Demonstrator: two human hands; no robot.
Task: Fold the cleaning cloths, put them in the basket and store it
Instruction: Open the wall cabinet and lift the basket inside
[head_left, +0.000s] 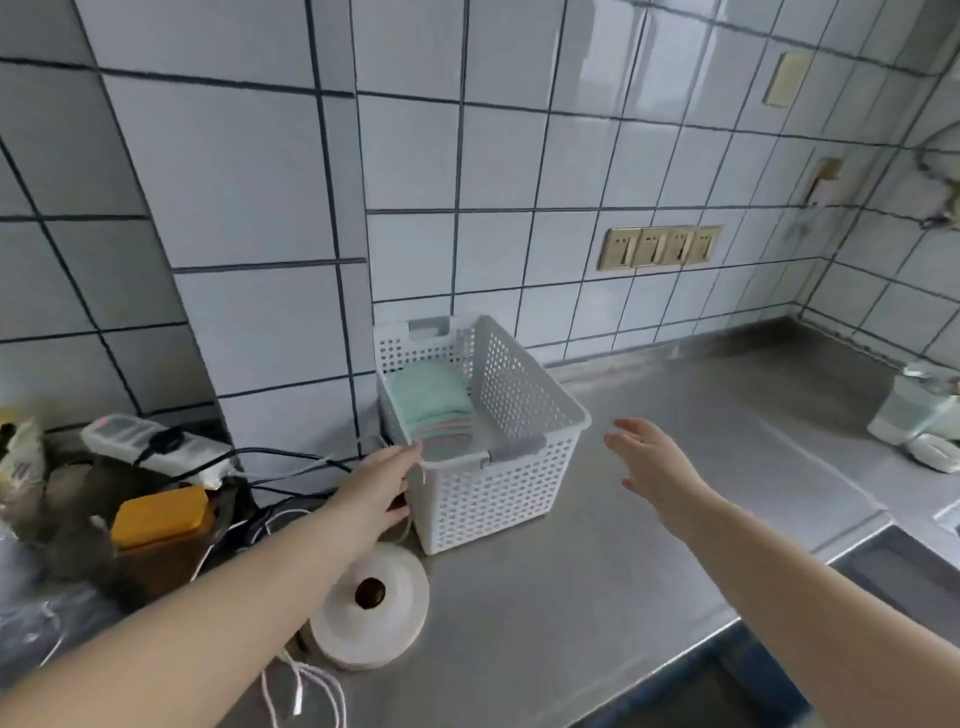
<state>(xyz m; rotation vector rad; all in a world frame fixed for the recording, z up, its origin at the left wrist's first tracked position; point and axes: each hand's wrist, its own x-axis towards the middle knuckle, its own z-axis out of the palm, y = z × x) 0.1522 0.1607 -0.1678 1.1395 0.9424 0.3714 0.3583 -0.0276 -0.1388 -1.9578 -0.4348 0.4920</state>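
A white perforated plastic basket (498, 488) stands on the steel counter against the tiled wall. Inside it lies a stack of folded cleaning cloths (434, 402), mint green on top with pink and green edges showing. My left hand (382, 486) touches the basket's near left corner with straight fingers. My right hand (654, 465) hovers just right of the basket with its fingers spread, holding nothing and apart from the basket wall.
A roll of white paper (371, 605) lies in front of the basket at the left. A yellow-lidded jar (158, 519), a power strip (150, 444) and cables crowd the left. A soap dispenser (909, 405) stands far right. A sink edge (893, 566) runs at the lower right.
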